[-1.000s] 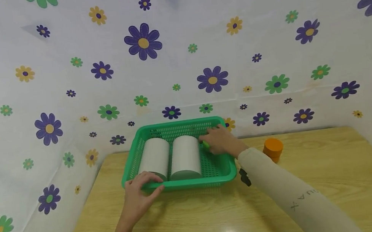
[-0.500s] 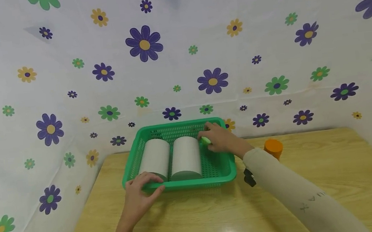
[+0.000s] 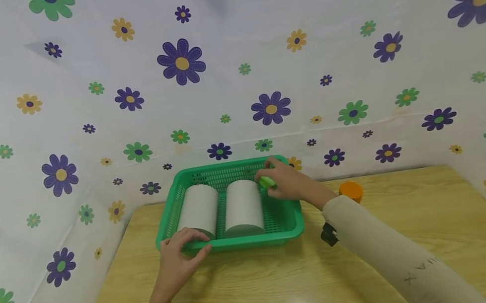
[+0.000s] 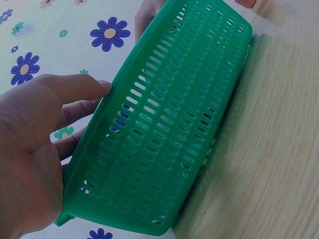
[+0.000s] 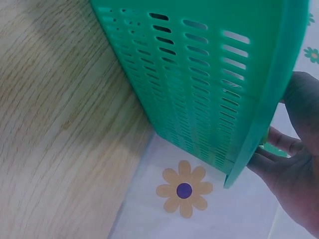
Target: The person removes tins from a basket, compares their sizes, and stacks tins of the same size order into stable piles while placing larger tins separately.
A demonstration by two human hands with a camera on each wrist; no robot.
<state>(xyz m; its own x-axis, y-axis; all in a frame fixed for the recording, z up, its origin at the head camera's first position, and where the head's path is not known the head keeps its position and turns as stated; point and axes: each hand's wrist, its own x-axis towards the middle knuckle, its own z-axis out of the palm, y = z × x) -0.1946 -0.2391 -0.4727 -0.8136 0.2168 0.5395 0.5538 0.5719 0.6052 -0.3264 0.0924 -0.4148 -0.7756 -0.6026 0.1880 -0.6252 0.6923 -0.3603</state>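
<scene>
A green slotted basket (image 3: 235,244) stands at the back of a wooden table, and its wall fills the left wrist view (image 4: 169,124) and the right wrist view (image 5: 209,64). Two pale cylinders (image 3: 198,210) (image 3: 243,206) lie side by side in its left half. My right hand (image 3: 286,181) is over the basket's far right corner and pinches a small bright green thing (image 3: 267,182); the same hand (image 5: 294,164) shows by the rim in the right wrist view. My left hand (image 3: 178,260) (image 4: 35,149) grips the near left rim, fingers over the edge and thumb under it.
An orange cylinder (image 3: 350,191) stands on the table (image 3: 285,286) right of the basket, partly behind my right sleeve (image 3: 385,250). Flower-print cloth (image 3: 234,72) closes in the back and both sides.
My right hand has risen a little toward the basket's far rim with the green thing in its fingers. The left hand stays on the rim.
</scene>
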